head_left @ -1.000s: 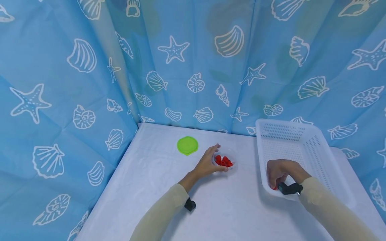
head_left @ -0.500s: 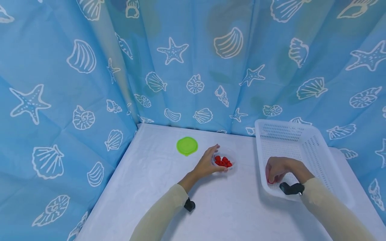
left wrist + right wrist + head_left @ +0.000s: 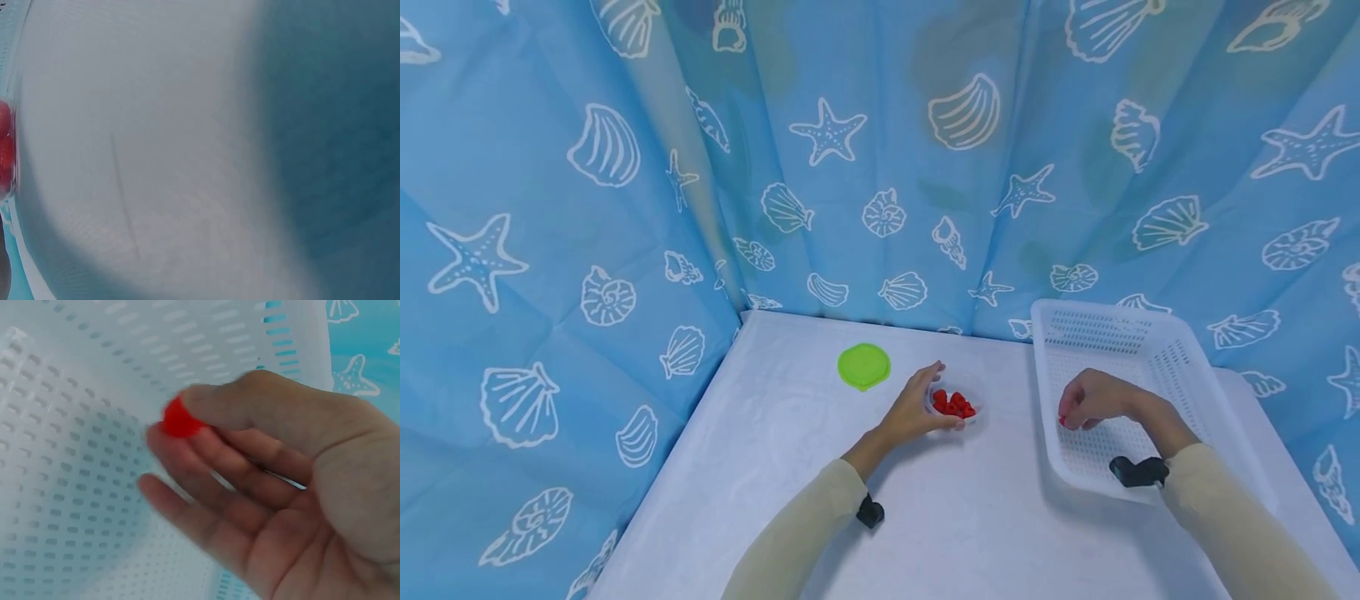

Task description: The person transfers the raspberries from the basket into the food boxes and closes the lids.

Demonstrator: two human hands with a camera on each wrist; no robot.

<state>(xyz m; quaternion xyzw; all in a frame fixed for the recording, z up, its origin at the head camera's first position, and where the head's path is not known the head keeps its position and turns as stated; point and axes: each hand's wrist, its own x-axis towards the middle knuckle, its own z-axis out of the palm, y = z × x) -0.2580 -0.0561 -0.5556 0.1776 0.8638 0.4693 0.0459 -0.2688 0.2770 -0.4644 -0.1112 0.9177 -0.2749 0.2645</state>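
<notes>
In the head view my left hand (image 3: 916, 410) holds a small clear plastic bowl (image 3: 976, 390), thumb on the near side and fingers round the far side. Several small red pieces (image 3: 953, 405) lie inside it; the left wrist view catches only a sliver of them at its left edge. My right hand (image 3: 1093, 397) is over the left part of a white perforated basket (image 3: 1206, 400). Between its thumb and fingertips it pinches one red piece (image 3: 181, 419), smooth and rounded in the right wrist view. The other fingers are loosely bent.
A bright green lid (image 3: 863, 367) with a small tab lies flat on the white-covered table (image 3: 797, 417), left of the bowl. Behind and to the left hangs a blue curtain (image 3: 850, 208) with shell and starfish prints.
My right hand has risen from the basket's near left corner and moved away from me, with the red piece between its fingertips. My left hand stays at the bowl.
</notes>
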